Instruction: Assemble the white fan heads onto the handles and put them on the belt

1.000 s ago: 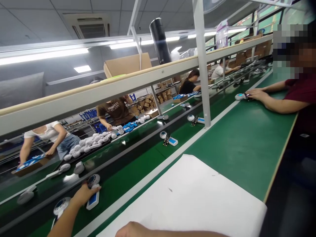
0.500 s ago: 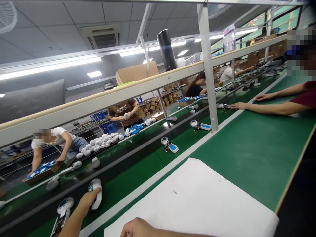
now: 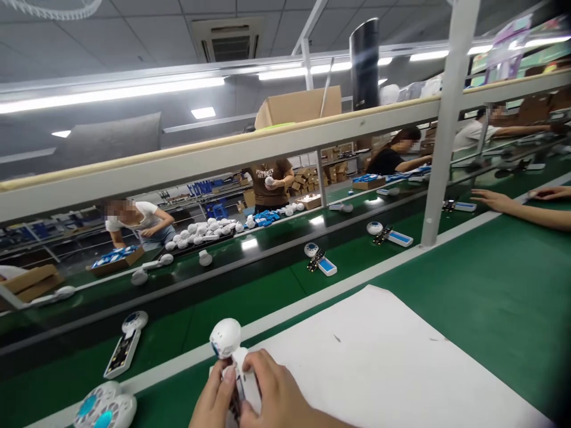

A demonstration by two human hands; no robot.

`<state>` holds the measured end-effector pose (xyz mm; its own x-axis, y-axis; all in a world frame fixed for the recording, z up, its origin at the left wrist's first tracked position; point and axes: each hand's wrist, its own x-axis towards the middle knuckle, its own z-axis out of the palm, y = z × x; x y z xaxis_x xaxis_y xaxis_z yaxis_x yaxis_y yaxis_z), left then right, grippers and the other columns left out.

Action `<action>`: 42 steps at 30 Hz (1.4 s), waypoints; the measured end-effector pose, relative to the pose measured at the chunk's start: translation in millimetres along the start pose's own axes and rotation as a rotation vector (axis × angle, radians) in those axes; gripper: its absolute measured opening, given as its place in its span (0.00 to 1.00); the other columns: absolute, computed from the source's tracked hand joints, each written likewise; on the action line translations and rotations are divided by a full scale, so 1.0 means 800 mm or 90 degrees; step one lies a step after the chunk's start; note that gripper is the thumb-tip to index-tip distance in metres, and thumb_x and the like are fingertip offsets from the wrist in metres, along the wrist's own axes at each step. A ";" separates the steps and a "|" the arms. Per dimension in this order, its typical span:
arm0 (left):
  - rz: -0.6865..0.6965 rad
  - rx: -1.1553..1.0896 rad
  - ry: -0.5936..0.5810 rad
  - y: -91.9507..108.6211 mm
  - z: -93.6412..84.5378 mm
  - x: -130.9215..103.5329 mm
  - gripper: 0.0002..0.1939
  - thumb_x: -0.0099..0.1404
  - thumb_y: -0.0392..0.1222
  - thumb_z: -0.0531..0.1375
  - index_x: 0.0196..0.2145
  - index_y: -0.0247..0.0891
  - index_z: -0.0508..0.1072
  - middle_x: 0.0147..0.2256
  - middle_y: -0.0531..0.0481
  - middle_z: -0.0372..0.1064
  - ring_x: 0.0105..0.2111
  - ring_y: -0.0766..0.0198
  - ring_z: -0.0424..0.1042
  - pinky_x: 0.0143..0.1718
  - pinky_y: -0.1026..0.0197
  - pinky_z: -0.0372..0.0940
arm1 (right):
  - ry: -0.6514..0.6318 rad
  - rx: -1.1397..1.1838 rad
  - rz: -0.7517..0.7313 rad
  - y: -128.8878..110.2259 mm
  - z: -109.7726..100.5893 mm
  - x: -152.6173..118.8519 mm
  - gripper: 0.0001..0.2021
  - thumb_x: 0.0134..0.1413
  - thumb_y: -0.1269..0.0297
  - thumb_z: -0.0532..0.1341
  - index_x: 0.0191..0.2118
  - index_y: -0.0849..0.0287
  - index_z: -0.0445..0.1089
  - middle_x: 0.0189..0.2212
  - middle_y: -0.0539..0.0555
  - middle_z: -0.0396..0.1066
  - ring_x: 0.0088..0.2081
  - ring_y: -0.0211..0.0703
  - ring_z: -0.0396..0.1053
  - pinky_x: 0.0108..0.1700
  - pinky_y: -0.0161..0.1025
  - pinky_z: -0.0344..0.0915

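Note:
Both of my hands hold a small white handheld fan (image 3: 225, 336) above the near edge of the white sheet, its round head pointing up and away. My left hand (image 3: 211, 397) grips the handle from the left, the thumb against it. From the right, my right hand (image 3: 279, 386) closes its fingers over the handle. The handle looks split lengthwise, with a dark inside partly hidden by my fingers. Left of my hands lie round white fan heads (image 3: 105, 410) with blue centres. Farther off, a fan with an opened handle (image 3: 122, 351) shows its circuit board on the green belt.
A white sheet (image 3: 357, 351) covers part of the green bench (image 3: 486, 285). More opened fans (image 3: 322, 261) lie along the belt. A metal post (image 3: 439, 148) rises at its edge. A co-worker's arm (image 3: 521, 208) reaches in from the right; other people work across the line.
My left hand has brought a fan from the belt to my right hand, which now also grips it. The view has turned leftward.

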<state>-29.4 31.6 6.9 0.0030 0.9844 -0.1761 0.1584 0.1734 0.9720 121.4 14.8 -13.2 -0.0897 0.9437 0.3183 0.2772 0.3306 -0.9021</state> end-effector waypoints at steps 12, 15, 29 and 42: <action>-0.215 -0.466 -0.313 0.002 0.003 -0.027 0.22 0.60 0.51 0.68 0.47 0.36 0.77 0.45 0.39 0.75 0.47 0.46 0.74 0.49 0.45 0.67 | 0.096 0.014 -0.089 0.019 -0.010 -0.007 0.14 0.53 0.76 0.50 0.42 0.60 0.68 0.43 0.56 0.61 0.44 0.36 0.64 0.45 0.31 0.64; -0.222 -0.519 -0.248 0.001 0.013 -0.030 0.15 0.59 0.47 0.69 0.41 0.35 0.80 0.39 0.41 0.77 0.45 0.47 0.75 0.52 0.44 0.66 | 0.117 0.002 -0.152 0.017 -0.010 -0.012 0.12 0.56 0.73 0.51 0.42 0.60 0.69 0.39 0.54 0.60 0.41 0.35 0.63 0.44 0.31 0.63; -0.140 -0.543 -0.271 -0.001 0.016 -0.027 0.23 0.62 0.50 0.66 0.51 0.37 0.74 0.40 0.43 0.76 0.43 0.54 0.75 0.50 0.55 0.67 | -0.024 0.173 0.110 0.009 -0.013 -0.008 0.26 0.62 0.42 0.54 0.27 0.63 0.55 0.27 0.50 0.56 0.31 0.32 0.55 0.34 0.29 0.52; -0.012 -0.360 -0.130 -0.003 0.019 -0.030 0.23 0.61 0.49 0.64 0.51 0.38 0.72 0.40 0.45 0.74 0.42 0.55 0.73 0.45 0.59 0.66 | -0.243 0.379 0.103 -0.004 -0.025 0.000 0.26 0.60 0.41 0.56 0.30 0.63 0.58 0.23 0.47 0.54 0.26 0.27 0.51 0.30 0.27 0.52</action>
<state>-15.1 6.7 6.4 0.2036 0.9649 -0.1657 -0.3898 0.2351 0.8904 139.4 13.9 -4.8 -0.4493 0.8820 0.1423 -0.2427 0.0327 -0.9695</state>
